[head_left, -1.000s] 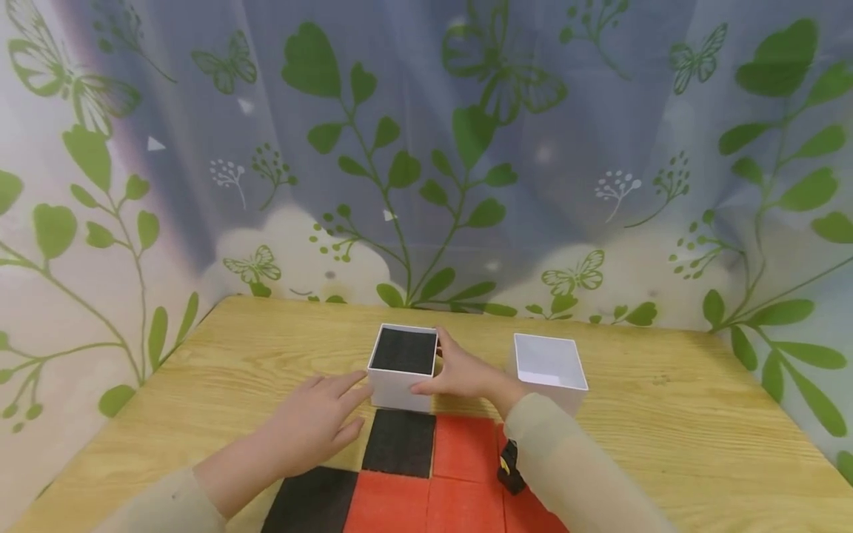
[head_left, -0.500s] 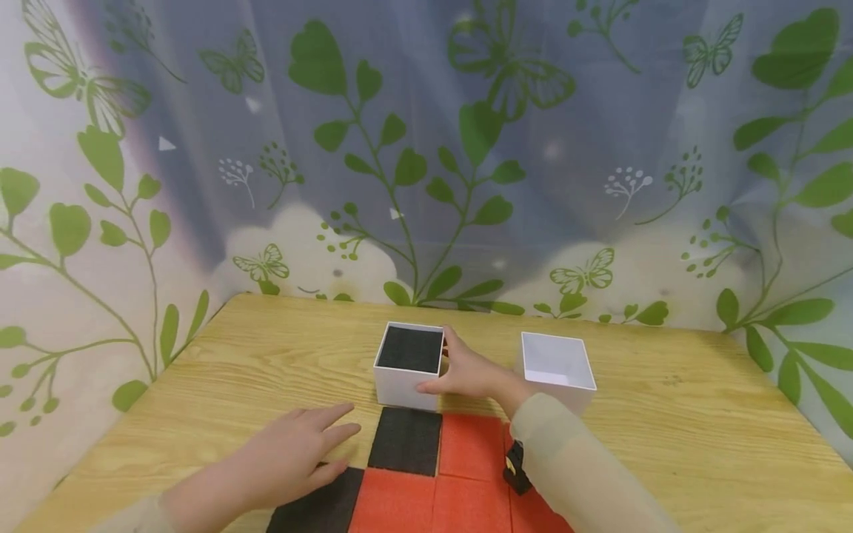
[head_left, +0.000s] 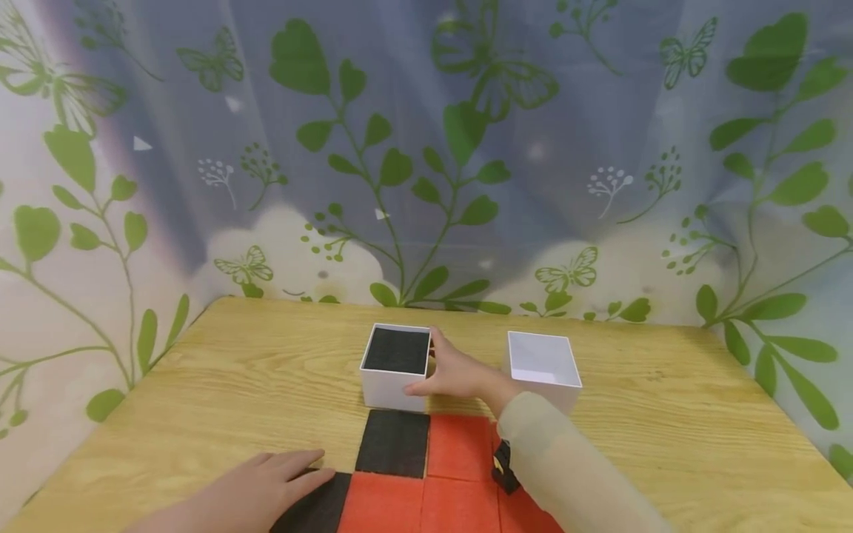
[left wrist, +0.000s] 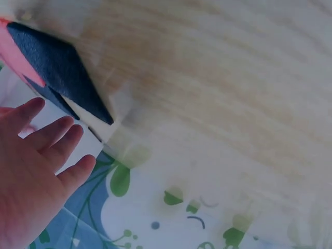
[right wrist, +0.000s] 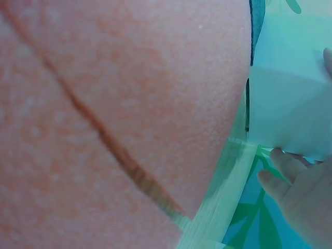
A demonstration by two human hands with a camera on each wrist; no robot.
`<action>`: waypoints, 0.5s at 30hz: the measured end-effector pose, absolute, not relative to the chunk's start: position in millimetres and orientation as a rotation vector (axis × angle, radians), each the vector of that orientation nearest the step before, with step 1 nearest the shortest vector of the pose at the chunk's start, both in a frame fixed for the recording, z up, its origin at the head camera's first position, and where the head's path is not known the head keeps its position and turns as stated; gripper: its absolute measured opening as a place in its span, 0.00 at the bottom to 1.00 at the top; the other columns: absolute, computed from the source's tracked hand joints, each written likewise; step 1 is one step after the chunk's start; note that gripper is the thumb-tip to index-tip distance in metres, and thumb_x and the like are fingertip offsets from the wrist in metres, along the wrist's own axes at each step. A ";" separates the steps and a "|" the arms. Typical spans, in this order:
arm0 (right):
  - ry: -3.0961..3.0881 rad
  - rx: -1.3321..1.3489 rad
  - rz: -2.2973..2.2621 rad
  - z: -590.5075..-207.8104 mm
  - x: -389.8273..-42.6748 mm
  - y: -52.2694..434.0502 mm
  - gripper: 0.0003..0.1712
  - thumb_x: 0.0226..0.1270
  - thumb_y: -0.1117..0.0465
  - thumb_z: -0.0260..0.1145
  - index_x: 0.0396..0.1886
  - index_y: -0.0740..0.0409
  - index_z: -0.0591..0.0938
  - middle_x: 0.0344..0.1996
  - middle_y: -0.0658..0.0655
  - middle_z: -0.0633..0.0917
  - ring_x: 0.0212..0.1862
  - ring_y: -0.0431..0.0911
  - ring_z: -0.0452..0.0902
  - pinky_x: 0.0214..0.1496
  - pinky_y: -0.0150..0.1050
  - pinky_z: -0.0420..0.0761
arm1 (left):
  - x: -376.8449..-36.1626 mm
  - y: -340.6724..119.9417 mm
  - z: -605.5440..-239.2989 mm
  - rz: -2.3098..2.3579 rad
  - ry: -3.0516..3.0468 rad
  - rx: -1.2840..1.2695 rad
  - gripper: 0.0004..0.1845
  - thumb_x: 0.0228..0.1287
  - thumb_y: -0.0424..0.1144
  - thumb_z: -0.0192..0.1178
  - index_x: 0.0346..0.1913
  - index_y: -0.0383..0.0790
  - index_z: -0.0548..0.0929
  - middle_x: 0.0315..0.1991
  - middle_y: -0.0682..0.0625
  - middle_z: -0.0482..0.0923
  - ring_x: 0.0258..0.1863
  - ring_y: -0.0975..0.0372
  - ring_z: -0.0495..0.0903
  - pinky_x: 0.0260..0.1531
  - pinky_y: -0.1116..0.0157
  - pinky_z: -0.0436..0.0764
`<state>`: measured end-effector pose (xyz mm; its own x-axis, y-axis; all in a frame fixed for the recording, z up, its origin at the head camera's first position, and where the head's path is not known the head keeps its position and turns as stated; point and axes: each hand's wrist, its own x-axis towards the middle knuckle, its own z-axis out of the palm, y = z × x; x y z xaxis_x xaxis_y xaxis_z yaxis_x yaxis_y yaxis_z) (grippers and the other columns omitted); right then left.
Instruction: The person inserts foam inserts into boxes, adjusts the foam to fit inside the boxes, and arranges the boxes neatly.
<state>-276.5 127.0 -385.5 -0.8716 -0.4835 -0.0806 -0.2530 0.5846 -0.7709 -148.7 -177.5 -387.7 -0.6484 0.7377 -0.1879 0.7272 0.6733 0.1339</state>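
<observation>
Here, right hand point(head_left: 460, 374) fingers point(head_left: 418, 386) touch the white box's point(head_left: 393, 386) right side.

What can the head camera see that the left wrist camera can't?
Only the head view shows the right hand holding the white box with black foam, the empty white box beside it, and the whole patch of red tiles. Only the left wrist view shows the left hand's palm side, fingers straight and spread. Both show the left hand, a black tile and the wooden table.
</observation>
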 end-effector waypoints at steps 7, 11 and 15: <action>2.526 -0.620 -1.205 -384.6 -275.6 125.6 0.65 0.51 0.52 0.74 0.72 0.62 0.37 0.68 0.66 0.54 0.68 0.56 0.55 0.64 0.49 0.61 | -144.8 -180.2 -398.4 0.051 2.630 1.162 0.42 0.56 0.73 0.44 0.66 0.50 0.68 0.62 0.46 0.68 0.58 0.54 0.70 0.47 0.53 0.73; 2.537 -0.630 -1.196 -384.1 -275.5 125.8 0.64 0.50 0.52 0.75 0.71 0.62 0.38 0.68 0.67 0.55 0.68 0.56 0.55 0.64 0.49 0.61 | -145.3 -180.2 -400.9 0.071 2.618 1.141 0.42 0.56 0.73 0.45 0.67 0.50 0.67 0.62 0.46 0.68 0.59 0.52 0.68 0.49 0.48 0.71; 2.543 -0.612 -1.170 -384.5 -276.1 126.4 0.66 0.50 0.51 0.75 0.72 0.61 0.36 0.69 0.66 0.54 0.68 0.54 0.55 0.65 0.48 0.60 | -147.1 -180.5 -401.8 0.094 2.624 1.148 0.42 0.56 0.73 0.46 0.66 0.50 0.67 0.62 0.47 0.68 0.60 0.52 0.68 0.48 0.45 0.71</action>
<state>-276.1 126.4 -384.5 -0.8727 -0.4831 -0.0708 -0.2605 0.5832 -0.7694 -147.1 -180.5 -401.8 -0.6475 0.7286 -0.2234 0.7106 0.6832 0.1682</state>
